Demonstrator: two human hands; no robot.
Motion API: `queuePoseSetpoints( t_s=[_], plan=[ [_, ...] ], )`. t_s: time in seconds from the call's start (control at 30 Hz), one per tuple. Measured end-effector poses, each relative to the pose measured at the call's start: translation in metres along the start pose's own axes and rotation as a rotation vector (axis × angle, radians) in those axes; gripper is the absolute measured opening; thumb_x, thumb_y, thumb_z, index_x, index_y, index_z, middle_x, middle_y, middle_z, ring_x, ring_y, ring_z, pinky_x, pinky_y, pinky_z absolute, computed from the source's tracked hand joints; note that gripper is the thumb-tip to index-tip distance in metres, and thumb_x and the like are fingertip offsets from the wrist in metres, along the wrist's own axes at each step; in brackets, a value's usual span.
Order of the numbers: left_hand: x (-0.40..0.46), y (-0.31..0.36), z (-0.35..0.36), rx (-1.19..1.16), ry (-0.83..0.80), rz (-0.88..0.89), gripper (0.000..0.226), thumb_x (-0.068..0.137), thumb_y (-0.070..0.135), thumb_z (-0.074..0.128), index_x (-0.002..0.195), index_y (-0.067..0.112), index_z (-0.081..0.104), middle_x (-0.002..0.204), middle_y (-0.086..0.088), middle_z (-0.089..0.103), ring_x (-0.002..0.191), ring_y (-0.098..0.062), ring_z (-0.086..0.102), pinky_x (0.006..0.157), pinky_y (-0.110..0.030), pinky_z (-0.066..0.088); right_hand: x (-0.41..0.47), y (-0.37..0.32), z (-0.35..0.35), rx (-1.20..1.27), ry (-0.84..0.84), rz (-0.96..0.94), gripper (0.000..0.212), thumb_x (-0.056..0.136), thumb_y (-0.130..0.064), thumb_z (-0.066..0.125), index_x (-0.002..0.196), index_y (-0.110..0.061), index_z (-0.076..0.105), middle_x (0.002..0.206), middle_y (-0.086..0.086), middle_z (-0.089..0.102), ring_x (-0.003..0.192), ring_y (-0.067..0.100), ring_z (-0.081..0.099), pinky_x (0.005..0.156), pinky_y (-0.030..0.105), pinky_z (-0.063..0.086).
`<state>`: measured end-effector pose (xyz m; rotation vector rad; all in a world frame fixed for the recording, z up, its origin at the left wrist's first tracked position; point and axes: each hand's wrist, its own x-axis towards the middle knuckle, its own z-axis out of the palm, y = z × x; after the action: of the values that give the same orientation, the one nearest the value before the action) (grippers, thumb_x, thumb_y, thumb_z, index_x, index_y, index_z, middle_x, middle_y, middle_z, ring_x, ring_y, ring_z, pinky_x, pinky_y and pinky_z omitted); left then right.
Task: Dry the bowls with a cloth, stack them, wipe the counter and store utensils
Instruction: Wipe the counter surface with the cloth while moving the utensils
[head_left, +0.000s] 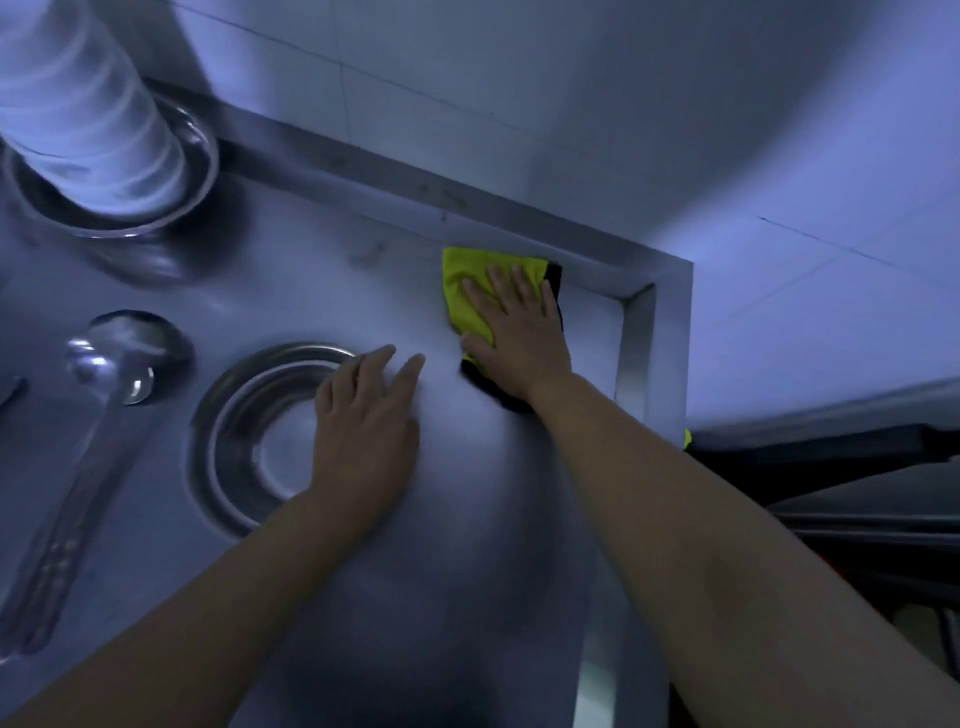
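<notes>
My right hand presses flat, fingers straight, on a yellow cloth with a black edge near the far right corner of the steel counter. My left hand lies flat on the counter, partly over the right rim of an empty steel bowl. A steel ladle lies to the left of that bowl, its cup toward the wall. At the far left a tall stack of white bowls stands inside a steel basin.
A raised steel rim borders the counter at the back and right. A grey tiled wall rises behind it. Dark objects lie below the counter's right edge. Another dark item shows at the left border.
</notes>
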<state>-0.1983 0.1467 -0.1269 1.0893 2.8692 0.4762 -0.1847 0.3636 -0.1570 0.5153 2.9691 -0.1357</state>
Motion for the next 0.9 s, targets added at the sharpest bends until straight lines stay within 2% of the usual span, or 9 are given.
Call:
queuePoseSetpoints(
  t_s=[0.17, 0.3, 0.4, 0.53, 0.7, 0.9],
  plan=[
    [0.006, 0.036, 0.014, -0.051, -0.023, 0.055, 0.067, 0.065, 0.01, 0.07, 0.129, 0.014, 0.053, 0.132, -0.019, 0.048, 0.118, -0.042, 0.042, 0.096, -0.052, 0.036, -0.013, 0.074, -0.009, -0.081, 0.03, 0.081, 0.063, 0.095, -0.046, 0.038, 0.151, -0.031, 0.014, 0.161, -0.001, 0.001, 0.147, 0.024, -0.004, 0.117, 0.046, -0.005],
    [0.001, 0.063, 0.015, -0.071, -0.068, 0.109, 0.064, 0.07, 0.011, 0.069, 0.131, 0.014, 0.051, 0.136, -0.019, 0.046, 0.123, -0.042, 0.039, 0.1, -0.052, 0.033, -0.032, 0.098, -0.016, -0.193, 0.009, 0.282, 0.062, 0.098, -0.049, 0.025, 0.152, -0.027, 0.004, 0.16, 0.003, -0.007, 0.146, 0.03, -0.009, 0.117, 0.05, -0.006],
    [-0.008, 0.072, 0.012, -0.088, -0.086, 0.144, 0.064, 0.073, 0.012, 0.068, 0.133, 0.015, 0.048, 0.138, -0.019, 0.043, 0.125, -0.041, 0.036, 0.101, -0.051, 0.031, -0.054, 0.101, -0.018, -0.113, 0.005, 0.463, 0.066, 0.096, -0.049, 0.034, 0.152, -0.023, 0.012, 0.16, 0.007, -0.003, 0.145, 0.036, -0.008, 0.116, 0.053, -0.003],
    [-0.024, 0.07, 0.003, -0.095, -0.094, 0.179, 0.063, 0.072, 0.012, 0.069, 0.133, 0.014, 0.049, 0.137, -0.02, 0.043, 0.124, -0.042, 0.037, 0.1, -0.052, 0.031, -0.106, 0.079, -0.017, -0.051, 0.023, 0.511, 0.067, 0.089, -0.048, 0.049, 0.148, -0.026, 0.027, 0.16, 0.011, 0.006, 0.145, 0.039, 0.001, 0.115, 0.054, 0.007],
    [-0.056, 0.056, -0.011, -0.114, -0.135, 0.213, 0.063, 0.073, 0.012, 0.068, 0.133, 0.016, 0.049, 0.137, -0.018, 0.043, 0.124, -0.041, 0.037, 0.1, -0.051, 0.032, -0.201, 0.023, -0.008, -0.066, 0.006, 0.489, 0.064, 0.085, -0.046, 0.054, 0.143, -0.026, 0.038, 0.157, 0.014, 0.017, 0.143, 0.041, 0.012, 0.111, 0.055, 0.013],
    [-0.113, 0.019, -0.034, -0.123, -0.193, 0.314, 0.061, 0.075, 0.009, 0.063, 0.133, 0.018, 0.048, 0.14, -0.017, 0.04, 0.127, -0.038, 0.031, 0.103, -0.045, 0.019, -0.321, -0.057, 0.007, -0.085, -0.036, 0.522, 0.067, 0.081, -0.045, 0.062, 0.142, -0.025, 0.044, 0.155, 0.015, 0.024, 0.142, 0.043, 0.018, 0.111, 0.056, 0.022]
  ],
)
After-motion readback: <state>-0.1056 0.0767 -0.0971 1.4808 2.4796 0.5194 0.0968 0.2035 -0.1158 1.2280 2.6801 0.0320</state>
